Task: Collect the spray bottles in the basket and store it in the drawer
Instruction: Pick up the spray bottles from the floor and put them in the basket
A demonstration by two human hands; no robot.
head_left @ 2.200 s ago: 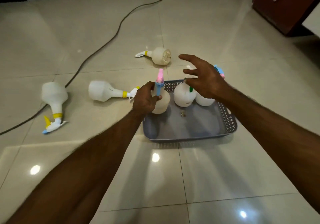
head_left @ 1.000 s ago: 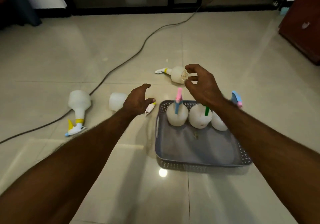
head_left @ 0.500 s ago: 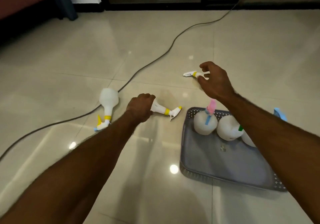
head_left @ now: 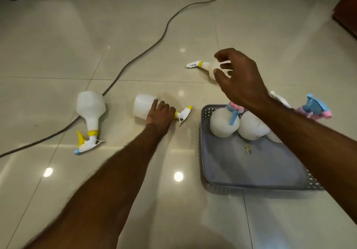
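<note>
A grey basket sits on the tiled floor at the right, with three white spray bottles standing at its far end. My left hand is closed around the neck of a white bottle with a yellow collar lying on the floor left of the basket. My right hand hovers with curled, spread fingers over another lying bottle beyond the basket, touching it or just above it. A third loose bottle lies farther left.
A dark cable snakes across the floor from the far wall to the left edge, passing under the leftmost bottle. A dark wooden cabinet stands at the far right.
My left hand has closed on the yellow-collared bottle's neck. My right hand stays over the far bottle. The view has shifted so the basket sits more to the right.
</note>
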